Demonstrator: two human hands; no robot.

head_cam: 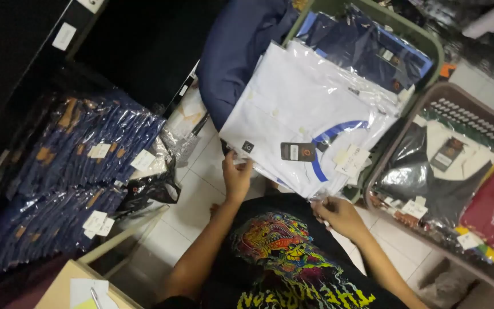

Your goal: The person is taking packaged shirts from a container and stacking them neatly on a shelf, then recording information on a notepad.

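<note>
A stack of white folded shirts in clear plastic bags (307, 106) rests tilted against a green basket (424, 37). My left hand (237, 174) grips the stack's near left corner. My right hand (335, 213) pinches the near right corner of the bagged shirts. The top shirt has a blue curved stripe and a dark hang tag (297, 151). Navy bagged garments (367, 40) fill the green basket behind the white stack. A dark navy cloth (238, 48) lies to the left of the stack.
A brown basket (407, 129) at the right holds black, white and red bagged clothes. Piles of navy bagged garments (70, 171) sit at the left on the floor. A cardboard box with paper and a pen (81, 289) is at the bottom left. White floor tiles (198, 189) show between.
</note>
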